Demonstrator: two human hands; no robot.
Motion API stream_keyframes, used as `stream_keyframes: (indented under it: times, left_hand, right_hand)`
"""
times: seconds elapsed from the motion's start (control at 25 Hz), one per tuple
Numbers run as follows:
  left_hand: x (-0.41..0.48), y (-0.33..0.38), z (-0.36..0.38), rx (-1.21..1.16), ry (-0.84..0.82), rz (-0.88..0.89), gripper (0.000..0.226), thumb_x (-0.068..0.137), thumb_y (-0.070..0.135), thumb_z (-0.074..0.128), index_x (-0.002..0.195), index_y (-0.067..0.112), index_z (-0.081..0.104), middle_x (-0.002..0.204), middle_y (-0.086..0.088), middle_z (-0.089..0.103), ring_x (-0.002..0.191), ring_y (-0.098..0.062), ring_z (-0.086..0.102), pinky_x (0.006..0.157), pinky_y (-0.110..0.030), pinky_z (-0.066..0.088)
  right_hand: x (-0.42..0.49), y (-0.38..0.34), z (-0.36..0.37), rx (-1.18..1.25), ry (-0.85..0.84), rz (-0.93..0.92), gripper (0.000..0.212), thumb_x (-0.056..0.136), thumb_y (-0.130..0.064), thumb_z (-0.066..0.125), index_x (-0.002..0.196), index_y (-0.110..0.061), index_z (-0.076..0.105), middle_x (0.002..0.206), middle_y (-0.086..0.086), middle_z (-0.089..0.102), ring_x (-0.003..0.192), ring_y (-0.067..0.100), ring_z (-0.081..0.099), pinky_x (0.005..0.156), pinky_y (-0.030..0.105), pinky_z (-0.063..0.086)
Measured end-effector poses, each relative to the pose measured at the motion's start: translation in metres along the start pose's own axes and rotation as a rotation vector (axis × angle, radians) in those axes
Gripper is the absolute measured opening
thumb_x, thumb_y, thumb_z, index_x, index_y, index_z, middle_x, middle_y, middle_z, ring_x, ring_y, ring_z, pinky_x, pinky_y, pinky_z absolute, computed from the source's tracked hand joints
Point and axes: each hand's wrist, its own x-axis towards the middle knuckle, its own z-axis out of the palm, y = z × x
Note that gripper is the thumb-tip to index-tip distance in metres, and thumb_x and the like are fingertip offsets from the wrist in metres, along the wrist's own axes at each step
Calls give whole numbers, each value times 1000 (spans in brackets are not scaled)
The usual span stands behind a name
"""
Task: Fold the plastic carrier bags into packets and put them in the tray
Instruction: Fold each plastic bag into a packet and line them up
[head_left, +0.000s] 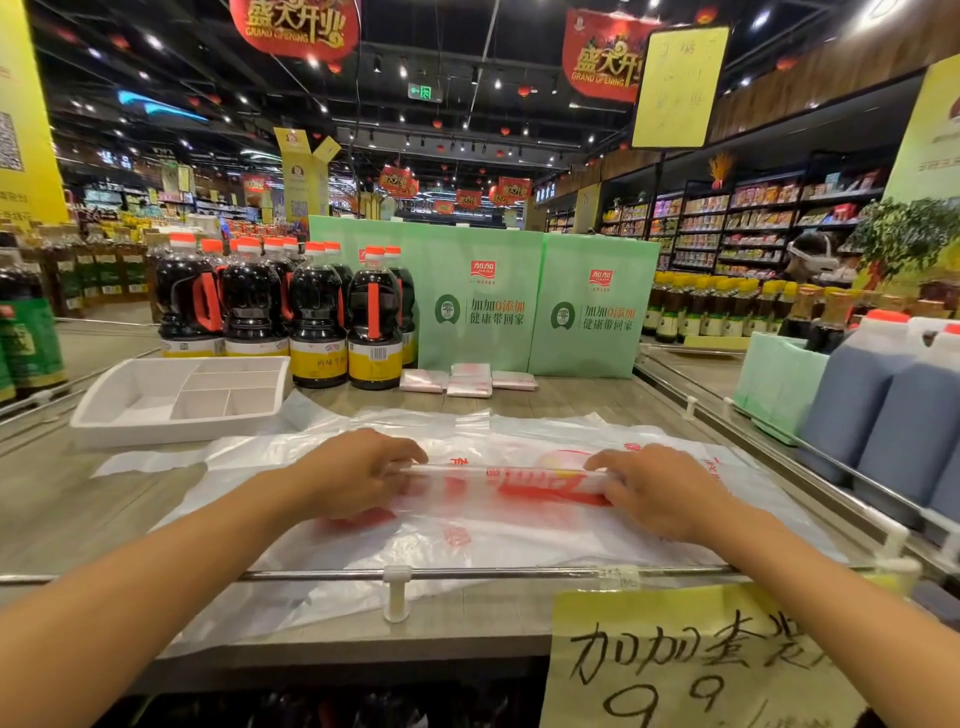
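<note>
A white plastic carrier bag (498, 525) with red print lies spread on the wooden shelf top in front of me. A long narrow fold of it (498, 475) runs across the middle. My left hand (358, 473) grips the fold's left end and my right hand (660, 488) grips its right end, fingers curled over it. More loose bags (519, 423) lie flat underneath and behind. Three folded packets (467, 382) sit on the shelf further back. The white divided tray (104, 410) stands at the back left with nothing in it.
Dark soy sauce bottles (317, 317) stand behind the tray, and green display boxes (535, 301) behind the packets. A metal rail (467, 573) runs along the front edge, with a yellow price sign (701, 660) hanging at the front right. Large jugs (883, 410) stand at right.
</note>
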Motion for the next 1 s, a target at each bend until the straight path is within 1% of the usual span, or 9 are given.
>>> stream_keyframes:
  times: [0.12,0.28,0.36,0.44,0.52,0.6,0.76,0.92,1.0]
  left_hand:
    - [-4,6,-11,95,112,-19,39,92,40,46,127,36,64,106,2,74,91,-18,62,74,-32,45]
    - [-4,14,-18,244,168,5,54,85,42,31,129,33,63,97,2,73,85,-18,62,73,-33,51]
    - [0,12,-17,265,181,-30,49,92,41,34,134,34,58,112,2,72,95,-20,64,79,-35,53]
    - [4,8,-14,242,141,-87,45,99,34,42,144,34,51,132,1,65,113,-22,61,87,-35,49]
    - [6,1,-8,251,83,-103,52,100,31,48,151,35,42,142,2,57,126,-21,54,101,-38,40]
    - [9,-7,-1,271,49,-111,56,99,32,49,154,36,36,144,4,52,131,-20,48,108,-42,34]
    - [12,-17,11,243,-37,-117,54,103,31,41,156,32,33,150,0,45,131,-23,47,107,-42,39]
    - [14,-12,9,221,-246,-121,48,107,40,31,152,26,39,157,-4,37,132,-29,47,110,-44,38]
    - [16,-8,8,250,-337,-137,55,103,50,24,147,24,44,156,-4,38,132,-29,47,110,-46,39]
  right_hand:
    - [-2,4,-1,146,146,24,32,93,-26,57,122,-35,69,81,-10,71,77,14,63,62,28,43]
    - [0,4,-1,118,194,62,36,90,-28,58,123,-37,67,90,-9,73,83,17,64,70,31,51]
    - [2,5,0,77,185,91,40,91,-32,55,131,-36,61,99,-8,73,93,20,65,75,33,51]
    - [4,7,0,54,157,102,44,96,-36,55,140,-34,54,118,-7,70,109,20,63,86,35,50]
    - [7,8,4,-6,93,80,48,101,-39,53,148,-32,45,140,-6,59,128,19,54,103,36,43]
    - [9,8,8,-36,30,40,48,106,-40,45,153,-33,38,154,-7,45,139,18,43,112,36,35]
    - [7,0,11,38,-65,-129,47,107,-39,38,154,-41,33,153,-11,45,138,15,43,115,37,34]
    - [18,-27,10,129,-210,-149,54,107,-48,35,157,-30,32,159,-4,39,145,20,36,120,40,30]
    - [28,-48,17,127,-289,-161,57,107,-54,32,157,-27,32,161,1,36,148,23,30,123,44,24]
